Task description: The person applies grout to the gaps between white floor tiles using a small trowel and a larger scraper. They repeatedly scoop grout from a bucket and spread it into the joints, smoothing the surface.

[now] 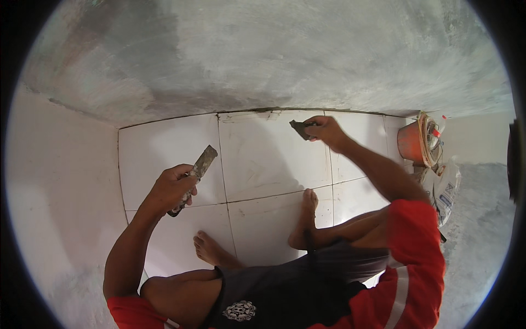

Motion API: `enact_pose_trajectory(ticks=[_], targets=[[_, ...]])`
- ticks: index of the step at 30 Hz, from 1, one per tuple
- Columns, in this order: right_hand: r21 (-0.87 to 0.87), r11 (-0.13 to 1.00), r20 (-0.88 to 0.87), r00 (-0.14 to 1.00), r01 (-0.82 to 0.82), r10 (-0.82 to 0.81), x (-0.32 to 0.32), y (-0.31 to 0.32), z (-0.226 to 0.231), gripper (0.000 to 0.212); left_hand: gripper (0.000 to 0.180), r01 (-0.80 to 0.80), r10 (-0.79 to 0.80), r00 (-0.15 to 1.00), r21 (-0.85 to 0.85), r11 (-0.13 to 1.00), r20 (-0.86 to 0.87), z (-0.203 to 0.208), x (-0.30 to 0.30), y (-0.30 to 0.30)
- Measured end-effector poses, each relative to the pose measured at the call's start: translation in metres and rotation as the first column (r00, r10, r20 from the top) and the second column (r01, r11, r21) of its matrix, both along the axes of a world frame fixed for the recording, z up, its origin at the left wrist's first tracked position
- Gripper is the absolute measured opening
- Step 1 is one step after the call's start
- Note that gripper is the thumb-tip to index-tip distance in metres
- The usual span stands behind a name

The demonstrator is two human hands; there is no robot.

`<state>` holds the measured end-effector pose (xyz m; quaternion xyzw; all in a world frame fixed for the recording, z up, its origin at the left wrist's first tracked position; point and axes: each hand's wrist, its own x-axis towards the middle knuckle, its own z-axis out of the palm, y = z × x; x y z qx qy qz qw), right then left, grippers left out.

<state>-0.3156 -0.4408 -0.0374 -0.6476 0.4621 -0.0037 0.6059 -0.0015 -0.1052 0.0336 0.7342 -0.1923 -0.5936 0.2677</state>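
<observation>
Scraper (205, 160) in the closed grip of a person's left hand (174, 189), its stained blade angled up over white floor tiles (164, 145); curled fingers hide most of the handle. Well apart from it, the right hand (327, 133) pinches a dark, flat piece (299, 130) near the foot of a grey, streaked wall (285, 60); fingers cover one end, and its kind cannot be told. At right, an orange bucket (410, 143) holds a jumble hard to make out, beside a pale plastic bag (449, 183) partly hidden by the red sleeve (416, 230).
</observation>
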Motion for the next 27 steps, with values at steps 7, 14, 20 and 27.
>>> enact_pose_trajectory(ticks=[7,14,20,27], targets=[[-0.404,0.807,0.082,0.896,0.431,-0.437,0.036,0.03,-0.117,0.026,0.034,-0.056,0.055,0.998,-0.076,0.996,-0.016,-0.02,0.012,0.016],[-0.758,0.567,-0.009,0.865,0.321,-0.502,0.124,0.078,-0.163,0.021,0.034,-0.142,0.141,0.99,-0.053,0.989,-0.013,-0.015,0.011,0.03],[-0.679,0.664,-0.014,0.898,0.314,-0.439,0.109,0.088,-0.137,0.026,0.032,-0.152,0.151,0.988,-0.061,0.987,-0.008,-0.018,0.012,0.03],[-0.805,0.543,0.059,0.943,0.239,-0.327,0.122,0.087,-0.149,0.027,0.032,-0.19,0.187,0.981,-0.095,0.977,-0.044,-0.025,0.013,0.034]])
